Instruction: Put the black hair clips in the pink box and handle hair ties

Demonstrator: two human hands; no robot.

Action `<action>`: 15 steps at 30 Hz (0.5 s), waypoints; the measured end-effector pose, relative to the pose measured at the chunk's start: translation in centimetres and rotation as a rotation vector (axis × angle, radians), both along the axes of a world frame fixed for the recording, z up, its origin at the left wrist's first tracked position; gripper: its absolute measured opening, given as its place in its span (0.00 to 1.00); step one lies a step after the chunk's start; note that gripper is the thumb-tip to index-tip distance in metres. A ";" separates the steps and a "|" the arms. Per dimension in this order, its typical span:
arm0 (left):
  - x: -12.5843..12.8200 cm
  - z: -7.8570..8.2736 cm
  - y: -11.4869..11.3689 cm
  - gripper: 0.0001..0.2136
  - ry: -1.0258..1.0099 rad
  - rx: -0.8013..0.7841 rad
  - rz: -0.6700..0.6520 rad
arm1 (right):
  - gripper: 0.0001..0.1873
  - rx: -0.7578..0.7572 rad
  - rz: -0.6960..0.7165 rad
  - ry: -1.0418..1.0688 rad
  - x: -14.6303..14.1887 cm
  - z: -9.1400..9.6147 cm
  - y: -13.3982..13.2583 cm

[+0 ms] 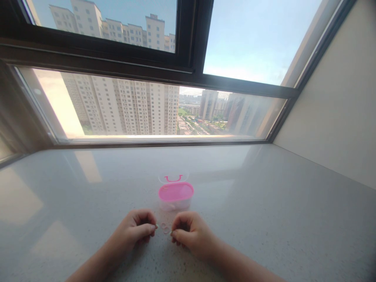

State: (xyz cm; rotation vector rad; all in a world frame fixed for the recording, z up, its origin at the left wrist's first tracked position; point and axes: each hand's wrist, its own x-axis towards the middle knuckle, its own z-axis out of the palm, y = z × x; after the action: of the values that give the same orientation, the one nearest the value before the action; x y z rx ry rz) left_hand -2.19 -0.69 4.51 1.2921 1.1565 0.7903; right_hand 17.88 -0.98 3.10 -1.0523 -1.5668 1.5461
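My left hand is closed in a pinch, with a tiny pale green piece at the thumb and fingertip. Likewise pinched, my right hand has another tiny pale piece at its fingertips. Both pieces are too small to tell their kind. On the counter between the hands lie a few small pinkish rings. Just beyond them stands an oval clear plastic box with a pink top part. Behind it is a clear piece, perhaps a lid, with a pink handle.
A pale speckled counter spreads under everything, with patches of sunlight at the left. At its back is a window with a dark frame, tall buildings outside. A white wall bounds the right side.
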 end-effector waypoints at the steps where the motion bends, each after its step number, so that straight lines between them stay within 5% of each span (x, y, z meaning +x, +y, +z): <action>1: 0.0 0.0 0.0 0.04 -0.002 0.001 -0.002 | 0.04 0.001 0.000 -0.002 0.0 0.0 0.0; 15: 0.0 0.2 -0.1 0.04 0.018 0.005 0.000 | 0.06 0.031 0.002 -0.004 0.0 -0.1 0.0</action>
State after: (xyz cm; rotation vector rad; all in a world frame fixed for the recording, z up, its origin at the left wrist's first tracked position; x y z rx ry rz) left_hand -2.21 -0.76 4.66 1.3054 1.1694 0.7841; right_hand 17.87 -0.96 3.02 -1.0375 -1.5896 1.5171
